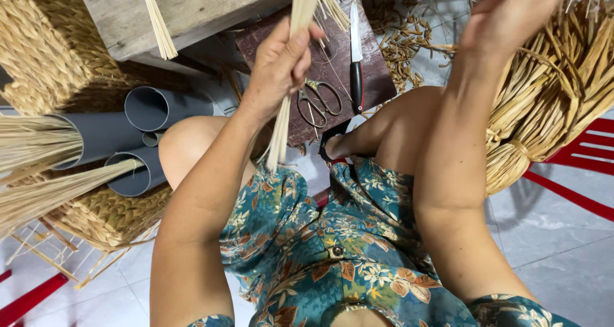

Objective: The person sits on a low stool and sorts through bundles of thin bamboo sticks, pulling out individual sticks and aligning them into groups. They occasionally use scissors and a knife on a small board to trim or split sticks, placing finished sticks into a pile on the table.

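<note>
Straw-coloured thin splints (295, 58) are clamped in the left hand (281, 62), fingers wrapped tight round the bundle about midway so both ends stay free; lower end hangs down to just above the lap, upper end runs out of the top edge; the upright grip looks meant to keep the sticks aligned and together. Right hand (511, 10) is raised at the top edge, fingers drawn together as if pinching something fine, but what it pinches is cut off or too thin to tell; probably single strands from the same bundle, a guess only.

Directly beyond the left hand a dark red board (368, 71) lies flat as a work surface; scissors (318, 100) and a knife (355, 58) with white blade and black handle rest on it, side by side, handles toward the person, likely so either can be grabbed quickly. Grey plastic pipes (144, 109) lie on their sides at the left, mouths toward the person, more splints (38, 167) sticking out of them; seems they serve as holders sorting the sticks. Woven basketwork (38, 46) sits behind the pipes and another piece (109, 215) under them; wooden plank (192, 7) at top; bundled dried fibre (556, 103) is heaped at the right beside the right forearm, near reach. Person wears floral fabric, seated low over grey tile floor (563, 250).
</note>
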Tool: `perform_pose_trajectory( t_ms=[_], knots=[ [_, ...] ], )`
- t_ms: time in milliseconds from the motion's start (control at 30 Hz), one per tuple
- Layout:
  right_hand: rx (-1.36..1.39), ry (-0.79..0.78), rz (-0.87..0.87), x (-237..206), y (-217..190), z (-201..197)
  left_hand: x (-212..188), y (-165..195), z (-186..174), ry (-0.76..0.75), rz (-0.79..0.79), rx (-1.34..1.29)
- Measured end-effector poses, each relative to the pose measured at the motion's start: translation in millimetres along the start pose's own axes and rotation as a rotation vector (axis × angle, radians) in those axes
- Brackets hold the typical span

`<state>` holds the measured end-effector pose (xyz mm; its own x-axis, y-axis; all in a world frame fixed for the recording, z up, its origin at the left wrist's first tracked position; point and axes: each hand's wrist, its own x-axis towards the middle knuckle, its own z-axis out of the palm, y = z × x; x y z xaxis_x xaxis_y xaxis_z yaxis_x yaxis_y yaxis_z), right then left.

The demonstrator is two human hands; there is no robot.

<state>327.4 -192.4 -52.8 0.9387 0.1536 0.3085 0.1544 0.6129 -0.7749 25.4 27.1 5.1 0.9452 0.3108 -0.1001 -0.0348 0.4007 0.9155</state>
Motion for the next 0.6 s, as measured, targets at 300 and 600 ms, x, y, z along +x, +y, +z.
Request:
perform_pose_trajectory(
  t_ms=[300, 600],
  knots=[
    [-0.639, -0.998, 0.296, -147.5, 7.9, 140.3, 7.6, -3.9, -26.7, 0.166, 0.467, 0.095],
    [-0.769, -0.967, 0.092, -183.7, 78.6, 150.6, 0.9, -43.5, -26.7, 0.163, 0.516, 0.093]
  ],
)
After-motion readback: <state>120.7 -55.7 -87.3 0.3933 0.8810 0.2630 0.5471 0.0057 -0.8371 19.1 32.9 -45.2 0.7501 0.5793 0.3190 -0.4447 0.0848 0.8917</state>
